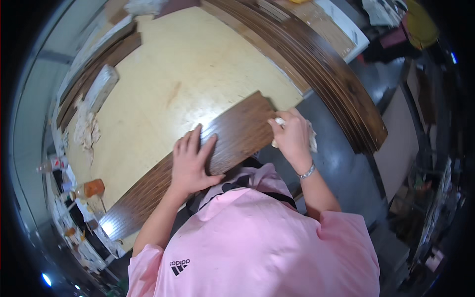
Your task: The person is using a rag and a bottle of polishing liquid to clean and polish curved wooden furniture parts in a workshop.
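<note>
At the far left of a pale plywood bench (163, 74), a crumpled rag (86, 129) and an orange-capped bottle (89, 189) lie near the edge, well apart from the work. A dark plank (232, 136) lies diagonally along the bench's near edge, its lower left end catching a bright gleam. The left hand (193, 161) lies flat and open on the plank's middle, fingers spread, gripping nothing and only pressing the board down. The right hand (292, 136), a bracelet on its wrist, is closed around a white cloth (310, 141) at the plank's right end, where the board meets the bench edge. Judging by the sheen on the lower left stretch, much of the face may already be wiped, with the right end now in hand, though how much remains cannot be told. To the right, a stack of dark boards (336, 84) rests along the bench, untouched.
</note>
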A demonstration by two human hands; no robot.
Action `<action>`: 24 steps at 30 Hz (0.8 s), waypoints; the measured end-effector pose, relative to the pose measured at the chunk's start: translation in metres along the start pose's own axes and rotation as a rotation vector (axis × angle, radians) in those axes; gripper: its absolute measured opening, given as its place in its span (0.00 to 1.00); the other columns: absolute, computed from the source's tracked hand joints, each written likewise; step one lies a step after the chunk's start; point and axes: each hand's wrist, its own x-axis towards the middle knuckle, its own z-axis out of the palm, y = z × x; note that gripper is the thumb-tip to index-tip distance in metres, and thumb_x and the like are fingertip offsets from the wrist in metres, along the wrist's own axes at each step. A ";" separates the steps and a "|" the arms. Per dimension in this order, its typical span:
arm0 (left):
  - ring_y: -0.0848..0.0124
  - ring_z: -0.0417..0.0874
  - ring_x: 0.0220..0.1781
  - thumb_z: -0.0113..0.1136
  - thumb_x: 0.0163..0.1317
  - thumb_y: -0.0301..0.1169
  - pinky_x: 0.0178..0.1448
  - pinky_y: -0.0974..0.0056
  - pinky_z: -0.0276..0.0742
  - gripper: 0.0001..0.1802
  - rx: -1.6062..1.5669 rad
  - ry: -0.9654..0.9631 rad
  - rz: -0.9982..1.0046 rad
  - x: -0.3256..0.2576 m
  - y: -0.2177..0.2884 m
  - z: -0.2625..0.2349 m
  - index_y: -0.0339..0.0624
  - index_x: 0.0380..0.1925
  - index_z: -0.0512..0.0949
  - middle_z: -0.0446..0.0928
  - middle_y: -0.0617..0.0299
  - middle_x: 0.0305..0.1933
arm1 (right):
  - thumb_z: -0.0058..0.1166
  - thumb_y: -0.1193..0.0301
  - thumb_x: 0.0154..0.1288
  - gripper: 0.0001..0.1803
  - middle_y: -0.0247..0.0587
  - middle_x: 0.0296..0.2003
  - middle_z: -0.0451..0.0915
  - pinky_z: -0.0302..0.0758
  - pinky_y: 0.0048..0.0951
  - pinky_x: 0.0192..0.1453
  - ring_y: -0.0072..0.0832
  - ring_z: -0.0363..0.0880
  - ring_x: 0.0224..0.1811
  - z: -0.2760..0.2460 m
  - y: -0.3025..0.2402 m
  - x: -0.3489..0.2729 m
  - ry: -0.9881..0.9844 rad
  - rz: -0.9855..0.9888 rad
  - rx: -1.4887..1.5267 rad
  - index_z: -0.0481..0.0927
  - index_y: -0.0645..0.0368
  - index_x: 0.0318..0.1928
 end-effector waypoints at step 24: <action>0.53 0.70 0.68 0.77 0.48 0.42 0.69 0.54 0.66 0.55 -0.734 0.678 -0.069 -0.125 -0.044 -0.049 0.36 0.71 0.54 0.66 0.40 0.67 | 0.64 0.71 0.59 0.09 0.31 0.24 0.76 0.71 0.25 0.28 0.20 0.73 0.23 0.053 -0.262 -0.060 -0.325 -0.044 0.509 0.81 0.65 0.34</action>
